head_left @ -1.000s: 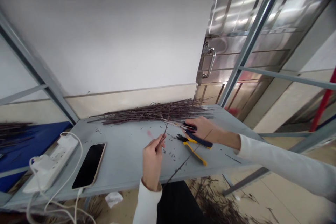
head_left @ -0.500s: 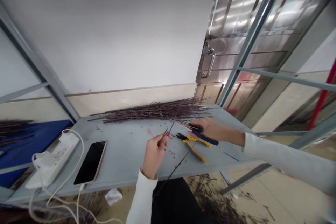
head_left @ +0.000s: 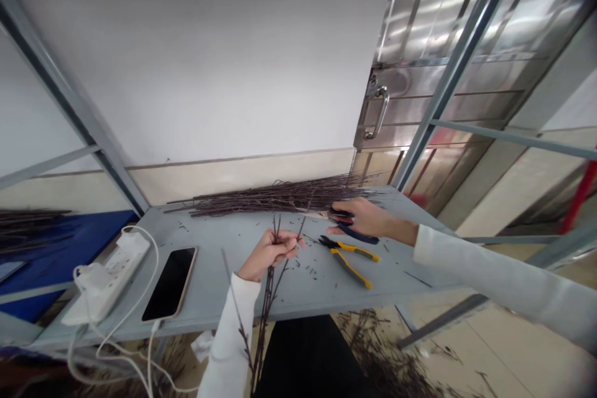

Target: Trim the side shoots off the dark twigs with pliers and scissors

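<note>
Several thin dark twigs [head_left: 267, 298] are gripped in my left hand [head_left: 272, 251]; their short ends stick up above the fingers and their long ends hang past the table's front edge. One twig [head_left: 303, 224] slants up from the fingertips toward the scissors. My right hand [head_left: 361, 217] is wrapped round the dark-handled scissors [head_left: 347, 224], whose blades point left, close to that twig. Whether the blades touch it I cannot tell. Yellow-and-grey cutting pliers [head_left: 347, 255] lie on the table just below the right hand, jaws to the left.
A long pile of twigs [head_left: 261, 198] lies along the back of the grey table [head_left: 219, 280]. To the left are a phone [head_left: 170, 283] with a cable and a white power strip [head_left: 109, 277]. Twig scraps [head_left: 310, 270] dot the tabletop; more clippings [head_left: 392, 354] cover the floor.
My left hand has turned, and the twigs in it now show clearly hanging below. My right hand with the scissors has moved slightly up and left. The view has shifted a little.
</note>
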`<state>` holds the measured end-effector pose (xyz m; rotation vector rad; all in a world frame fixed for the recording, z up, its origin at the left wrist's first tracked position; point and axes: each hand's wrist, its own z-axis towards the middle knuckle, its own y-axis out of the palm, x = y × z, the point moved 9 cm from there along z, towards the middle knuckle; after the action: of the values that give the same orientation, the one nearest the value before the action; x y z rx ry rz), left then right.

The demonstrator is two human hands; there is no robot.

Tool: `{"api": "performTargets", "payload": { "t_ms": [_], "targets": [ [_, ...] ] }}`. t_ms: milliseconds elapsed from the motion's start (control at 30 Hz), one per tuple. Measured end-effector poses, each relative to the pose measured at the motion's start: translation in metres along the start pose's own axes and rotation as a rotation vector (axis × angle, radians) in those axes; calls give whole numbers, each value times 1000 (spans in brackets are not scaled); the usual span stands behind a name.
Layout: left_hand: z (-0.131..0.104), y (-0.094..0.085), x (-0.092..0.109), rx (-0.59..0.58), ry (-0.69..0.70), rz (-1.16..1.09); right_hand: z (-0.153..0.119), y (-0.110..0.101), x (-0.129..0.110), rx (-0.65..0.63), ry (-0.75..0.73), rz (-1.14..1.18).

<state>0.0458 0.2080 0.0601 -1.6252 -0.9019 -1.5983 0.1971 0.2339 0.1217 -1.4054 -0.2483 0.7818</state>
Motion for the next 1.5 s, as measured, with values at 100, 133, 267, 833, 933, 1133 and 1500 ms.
{"api": "performTargets", "payload": {
  "t_ms": [100,133,267,833,933,1133,1500],
  "targets": [
    [1,-5,-4,16,-8,11,-2,-3,4,0,21,-8],
    [1,-6,-4,28,-7,24,-3,-3,5,-9,33,-10],
    [3,-14,0,141,27,124,-6,0,9,-61,79,-10],
    [-22,19,15,802,278,814,2,-5,4,-178,190,-73],
    [-23,18,14,813,294,827,2,-11,5,-188,220,-113],
    [-23,15,12,795,273,799,-9,-9,14,-197,281,-136],
    [-34,-20,18,804,185,517,-76,-3,132,-53,435,-157]
  ]
}}
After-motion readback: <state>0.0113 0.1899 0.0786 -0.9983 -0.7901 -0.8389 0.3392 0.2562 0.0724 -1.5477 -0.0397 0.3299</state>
